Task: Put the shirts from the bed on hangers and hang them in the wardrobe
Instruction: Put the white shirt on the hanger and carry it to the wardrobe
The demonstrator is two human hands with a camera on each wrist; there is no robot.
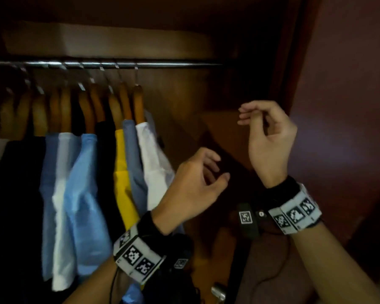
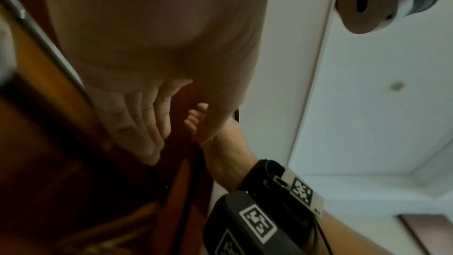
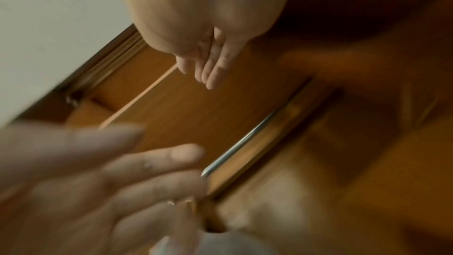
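Several shirts hang on wooden hangers (image 1: 138,104) from the metal rail (image 1: 173,65) in the wardrobe: black, blue, yellow and grey-blue ones, with a white shirt (image 1: 154,167) rightmost. My left hand (image 1: 215,172) hovers just right of the white shirt, its fingers loosely curled and holding nothing. My right hand (image 1: 252,119) is higher and further right, also loosely curled and empty. The left wrist view shows my left hand (image 2: 152,127) bare, with the right hand (image 2: 196,121) beyond it. In the blurred right wrist view, my right hand (image 3: 208,65) holds nothing near the rail (image 3: 247,139).
The rail is bare to the right of the last hanger. A wooden shelf unit (image 1: 224,132) sits inside the wardrobe behind my hands. The dark red wardrobe door (image 1: 349,106) stands open at the right, with a metal handle (image 1: 217,292) low down.
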